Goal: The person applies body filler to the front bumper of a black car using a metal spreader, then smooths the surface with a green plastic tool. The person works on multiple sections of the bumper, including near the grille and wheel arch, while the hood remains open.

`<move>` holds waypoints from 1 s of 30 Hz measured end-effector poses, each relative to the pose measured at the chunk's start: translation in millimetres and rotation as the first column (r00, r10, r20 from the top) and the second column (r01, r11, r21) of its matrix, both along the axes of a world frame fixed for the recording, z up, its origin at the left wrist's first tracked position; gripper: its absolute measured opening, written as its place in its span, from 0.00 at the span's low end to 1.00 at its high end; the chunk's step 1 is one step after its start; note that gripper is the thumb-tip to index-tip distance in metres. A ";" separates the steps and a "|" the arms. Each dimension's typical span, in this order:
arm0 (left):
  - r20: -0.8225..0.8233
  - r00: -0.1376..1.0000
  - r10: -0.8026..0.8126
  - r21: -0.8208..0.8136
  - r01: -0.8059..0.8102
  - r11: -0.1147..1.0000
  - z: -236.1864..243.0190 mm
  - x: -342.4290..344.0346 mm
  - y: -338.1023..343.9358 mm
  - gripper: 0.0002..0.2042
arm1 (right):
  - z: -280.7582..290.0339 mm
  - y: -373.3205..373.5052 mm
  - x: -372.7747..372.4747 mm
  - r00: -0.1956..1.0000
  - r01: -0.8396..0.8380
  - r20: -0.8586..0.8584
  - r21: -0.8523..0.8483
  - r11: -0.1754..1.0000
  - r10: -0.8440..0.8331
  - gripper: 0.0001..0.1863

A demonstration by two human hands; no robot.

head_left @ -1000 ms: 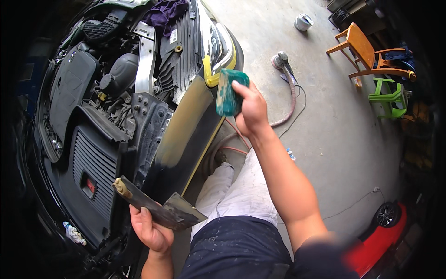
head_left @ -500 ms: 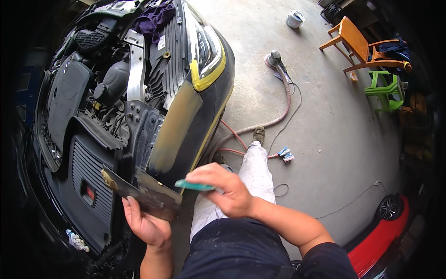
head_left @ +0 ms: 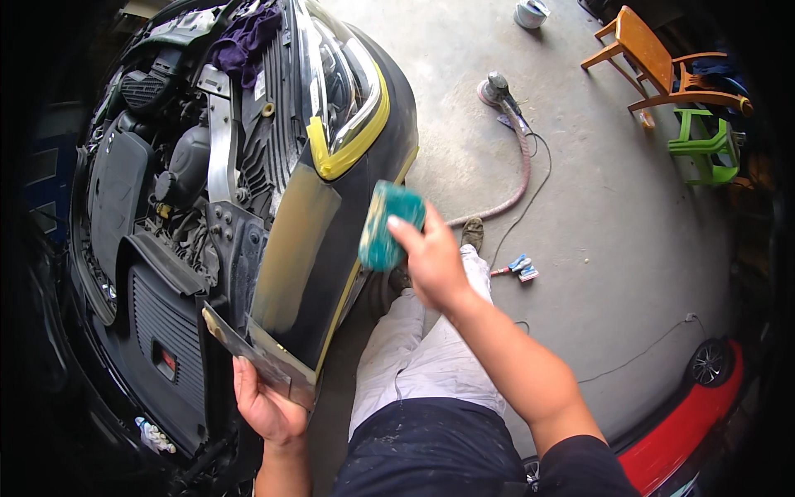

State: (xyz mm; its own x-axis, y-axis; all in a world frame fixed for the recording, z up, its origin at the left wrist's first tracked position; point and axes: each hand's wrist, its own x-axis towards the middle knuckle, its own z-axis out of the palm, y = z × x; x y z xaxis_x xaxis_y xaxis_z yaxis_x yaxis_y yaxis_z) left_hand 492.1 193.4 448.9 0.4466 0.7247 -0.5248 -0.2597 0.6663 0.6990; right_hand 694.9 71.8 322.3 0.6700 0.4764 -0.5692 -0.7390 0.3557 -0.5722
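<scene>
My right hand (head_left: 436,263) grips a teal spreader (head_left: 399,219) smeared with pale filler, thumb on its face. It is raised beside the car's front fender (head_left: 327,265), apparently not touching it. A tan filler patch (head_left: 291,236) covers part of that dark fender. Lower left, my left hand (head_left: 269,407) holds a flat dark mixing board (head_left: 267,362) by its near edge, fingers partly hidden underneath. A dab of tan filler (head_left: 212,325) sits at the board's far left corner. Yellow masking tape (head_left: 352,163) borders the headlight (head_left: 339,79) ahead.
The open engine bay (head_left: 166,157) lies to my left, a purple cloth (head_left: 248,45) at its far edge. A sander (head_left: 495,87) with its hose (head_left: 523,178) rests on the floor. Farther right are an orange chair (head_left: 642,50), a green stool (head_left: 704,145) and a red car (head_left: 683,422).
My right hand has swung forward and up from beside the board, turning the spreader's broad face into view. My left hand still holds the board, and the view has shifted slightly.
</scene>
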 end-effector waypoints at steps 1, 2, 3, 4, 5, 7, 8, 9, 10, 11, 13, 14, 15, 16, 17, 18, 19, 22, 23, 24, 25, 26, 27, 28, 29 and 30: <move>0.010 1.000 -0.029 -0.003 0.029 1.000 -2.6 2.9 -1.6 0.14 | -14.6 3.8 16.3 0.997 0.013 0.071 -0.035 0.999 -0.011 0.14; -0.002 0.999 -0.033 0.001 0.033 0.999 -7.8 1.0 -2.9 0.15 | -18.3 9.5 31.3 0.982 0.009 0.186 -0.129 0.992 0.015 0.13; -0.006 0.999 -0.035 -0.004 0.035 0.999 -10.3 3.1 -5.0 0.15 | -20.3 17.0 43.5 0.954 0.015 0.296 -0.222 0.975 0.053 0.12; -0.010 0.999 -0.038 -0.010 0.037 0.999 -12.6 5.8 -7.2 0.15 | -23.8 25.9 52.8 0.939 0.071 0.342 -0.270 0.960 0.026 0.11; -0.013 0.999 -0.035 -0.015 0.035 0.999 -13.5 9.4 -10.0 0.15 | -23.6 36.0 60.1 0.921 0.125 0.390 -0.313 0.942 0.008 0.11; -0.021 0.999 -0.025 -0.014 0.025 1.000 -13.8 18.9 -15.6 0.15 | -21.5 52.8 65.9 0.907 0.161 0.421 -0.393 0.906 0.022 0.12; -0.033 0.999 -0.007 -0.011 0.006 1.000 -13.4 23.9 -18.6 0.15 | -20.3 58.7 65.0 0.913 0.137 0.405 -0.429 0.893 0.054 0.12; -0.045 0.999 0.012 -0.007 -0.012 1.000 -13.1 27.2 -20.0 0.15 | -18.0 62.5 62.8 0.917 0.114 0.389 -0.465 0.878 0.087 0.13; -0.038 0.999 -0.004 0.001 0.005 1.000 -13.8 26.4 -19.9 0.15 | -14.7 64.4 61.0 0.884 0.111 0.443 -0.511 0.853 0.150 0.13; -0.030 0.999 -0.021 0.009 0.021 1.000 -15.4 23.2 -19.4 0.16 | -14.0 66.5 58.9 0.874 0.118 0.462 -0.502 0.857 0.150 0.14; -0.024 0.999 -0.029 0.027 0.030 0.999 -14.7 22.7 -20.0 0.18 | -14.2 70.3 54.7 0.851 0.132 0.504 -0.483 0.865 0.151 0.14; -0.027 0.999 -0.021 0.036 0.022 0.999 -13.0 24.8 -20.8 0.18 | -13.9 71.4 53.7 0.831 0.137 0.529 -0.495 0.858 0.173 0.14; -0.030 0.999 -0.014 0.045 0.015 0.999 -11.5 26.2 -21.0 0.19 | -12.5 71.8 52.2 0.841 0.120 0.513 -0.483 0.867 0.169 0.14; -0.021 1.000 -0.010 0.049 0.011 0.999 -11.0 26.9 -20.8 0.19 | -8.8 71.8 51.9 0.851 0.106 0.498 -0.472 0.875 0.166 0.13; -0.011 1.000 -0.008 0.054 0.009 0.999 -10.5 27.4 -20.6 0.19 | -5.4 71.9 50.9 0.860 0.092 0.484 -0.460 0.883 0.162 0.13; -0.002 1.000 -0.006 0.058 0.006 0.998 -9.9 27.8 -20.2 0.19 | -2.3 73.2 48.6 0.859 0.093 0.483 -0.471 0.877 0.168 0.13; -0.003 1.000 0.012 0.051 -0.012 0.999 -7.9 30.2 -20.6 0.18 | 1.7 75.7 46.0 0.857 0.095 0.485 -0.481 0.872 0.174 0.13; -0.004 0.999 0.043 0.040 -0.042 0.998 -1.5 33.9 -21.6 0.16 | 6.6 84.9 36.2 0.811 0.135 0.554 -0.493 0.859 0.190 0.13; -0.003 0.999 0.036 0.043 -0.036 0.998 -0.1 33.0 -20.7 0.16 | 7.3 87.8 33.8 0.788 0.156 0.585 -0.492 0.856 0.193 0.13; -0.003 1.000 0.029 0.046 -0.029 0.999 1.3 31.8 -19.8 0.15 | 7.5 90.5 33.7 0.805 0.154 0.565 -0.493 0.856 0.180 0.12; 0.001 1.000 0.028 0.057 -0.028 0.998 2.3 29.6 -19.8 0.15 | 10.4 94.4 33.8 0.808 0.177 0.564 -0.508 0.843 0.170 0.12; 0.005 1.000 0.026 0.067 -0.026 0.997 3.4 26.9 -19.7 0.15 | 13.6 99.1 33.5 0.811 0.201 0.563 -0.522 0.829 0.157 0.12; 0.007 1.000 0.022 0.078 -0.023 0.997 4.6 24.7 -19.3 0.15 | 16.9 102.8 34.1 0.815 0.226 0.562 -0.535 0.814 0.143 0.13; 0.003 1.000 0.026 0.078 -0.027 0.997 4.2 21.2 -18.0 0.15 | 20.6 106.8 35.0 0.836 0.260 0.541 -0.543 0.798 0.096 0.13; -0.002 1.000 0.029 0.077 -0.029 0.997 4.0 17.7 -16.4 0.15 | 19.8 107.9 38.4 0.843 0.321 0.538 -0.537 0.781 0.023 0.15; -0.008 0.999 0.031 0.077 -0.030 0.997 4.0 14.5 -15.2 0.15 | 17.6 105.1 44.4 0.860 0.346 0.508 -0.502 0.792 -0.054 0.16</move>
